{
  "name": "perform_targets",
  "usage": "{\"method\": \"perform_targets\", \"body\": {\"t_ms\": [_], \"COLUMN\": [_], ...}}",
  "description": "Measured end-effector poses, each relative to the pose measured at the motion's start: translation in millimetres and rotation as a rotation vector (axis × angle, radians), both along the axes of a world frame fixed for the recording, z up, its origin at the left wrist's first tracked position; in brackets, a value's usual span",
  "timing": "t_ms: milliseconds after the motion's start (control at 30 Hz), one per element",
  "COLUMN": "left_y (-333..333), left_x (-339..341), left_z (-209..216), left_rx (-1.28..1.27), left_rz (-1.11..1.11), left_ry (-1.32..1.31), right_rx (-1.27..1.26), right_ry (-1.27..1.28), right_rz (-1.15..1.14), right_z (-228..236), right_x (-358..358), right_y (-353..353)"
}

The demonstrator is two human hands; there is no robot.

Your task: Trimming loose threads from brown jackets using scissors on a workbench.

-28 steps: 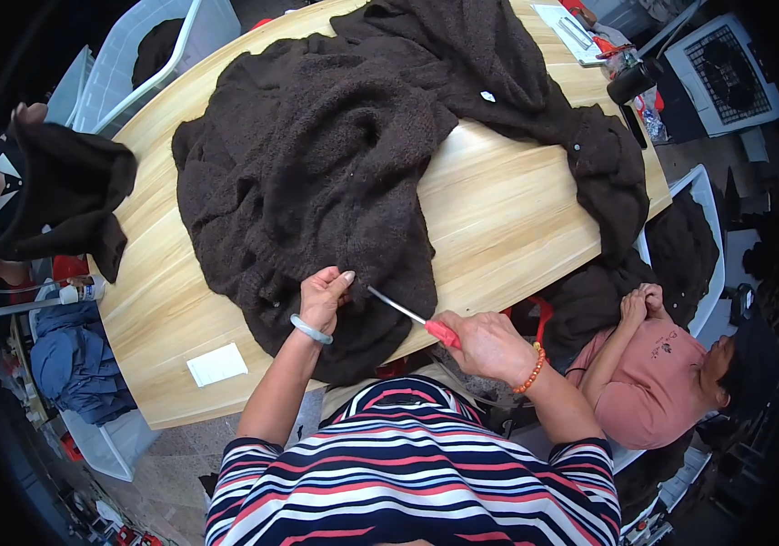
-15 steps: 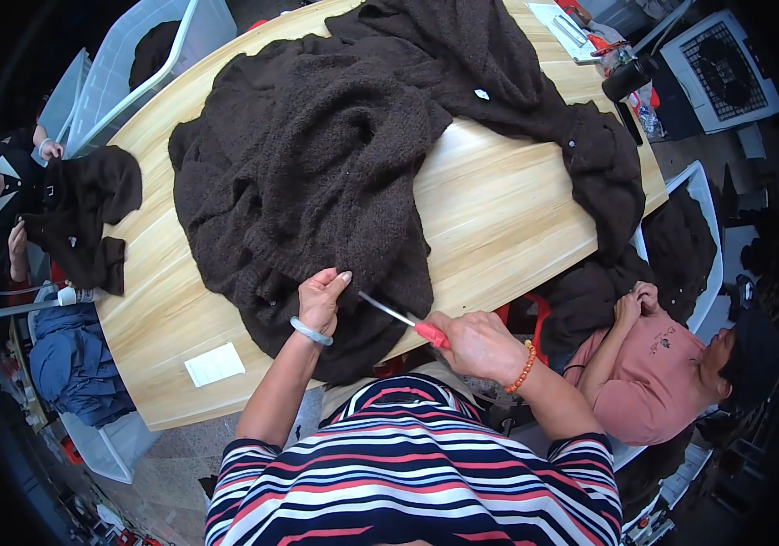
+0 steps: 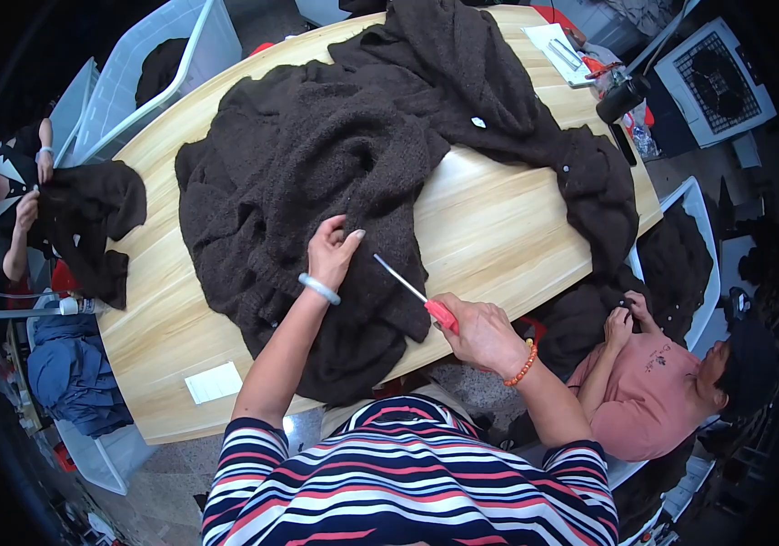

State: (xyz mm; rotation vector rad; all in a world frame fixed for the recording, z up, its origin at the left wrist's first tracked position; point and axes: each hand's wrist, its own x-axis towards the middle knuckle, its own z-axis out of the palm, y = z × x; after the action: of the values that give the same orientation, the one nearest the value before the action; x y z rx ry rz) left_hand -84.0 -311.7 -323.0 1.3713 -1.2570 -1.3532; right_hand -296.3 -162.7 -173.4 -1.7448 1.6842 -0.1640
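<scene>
A large dark brown knitted garment [image 3: 298, 173] lies bunched over the middle of the table, its near end hanging at the front edge. Over its lower part is my left hand [image 3: 330, 255], thumb and forefinger apart, with nothing visible between them. To the right, my right hand [image 3: 480, 332] grips a red-handled tool [image 3: 407, 289] with a slim silver blade. The blade points up and left, its tip over the knit and apart from my left fingers. Most of the handle is hidden in my fist.
A white paper slip [image 3: 214, 383] lies near the table's [image 3: 498, 209] front left. Far right are a clipboard [image 3: 557, 55] and a black bottle [image 3: 623, 98]. Co-workers handle dark garments at left and right. Plastic bins [image 3: 121, 100] stand around the table.
My left hand has moved up over the knit, and its pinched fingers have come apart. My right hand still holds the red-handled tool, its tip now slightly higher.
</scene>
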Motion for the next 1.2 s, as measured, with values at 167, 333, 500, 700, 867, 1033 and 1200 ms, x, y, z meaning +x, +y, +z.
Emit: {"method": "perform_targets", "body": {"t_ms": [167,333,500,700,867,1033,1200], "left_y": [-1.0,15.9,18.6,30.2,33.4,37.3,42.9], "left_x": [-13.3,-3.5,11.8,9.0,11.2,17.3,15.4], "left_z": [-13.7,-25.2,-27.8,-25.9,-28.2,-23.9,-15.0], "left_rx": [0.053,0.193,0.132,0.214,0.26,0.287,0.359], "left_rz": [-0.089,-0.078,-0.11,-0.115,-0.097,-0.107,-0.092], "left_ry": [0.116,0.281,0.305,0.367,0.425,0.487,0.546], "right_rx": [0.023,0.089,0.193,0.073,0.137,0.133,0.105], "right_ry": [0.106,0.084,0.004,0.075,0.044,0.032,0.055], "right_rz": [-0.056,0.087,0.174,0.007,0.156,0.123,0.145], "right_z": [4.2,-3.7,-10.7,-1.7,-5.3,-4.6,-3.3], "right_x": [-4.3,-6.3,-8.1,-10.2,-5.0,-5.6,-4.7], "right_y": [-18.3,-12.2,3.3,-14.5,-0.1,6.3,-0.8]}}
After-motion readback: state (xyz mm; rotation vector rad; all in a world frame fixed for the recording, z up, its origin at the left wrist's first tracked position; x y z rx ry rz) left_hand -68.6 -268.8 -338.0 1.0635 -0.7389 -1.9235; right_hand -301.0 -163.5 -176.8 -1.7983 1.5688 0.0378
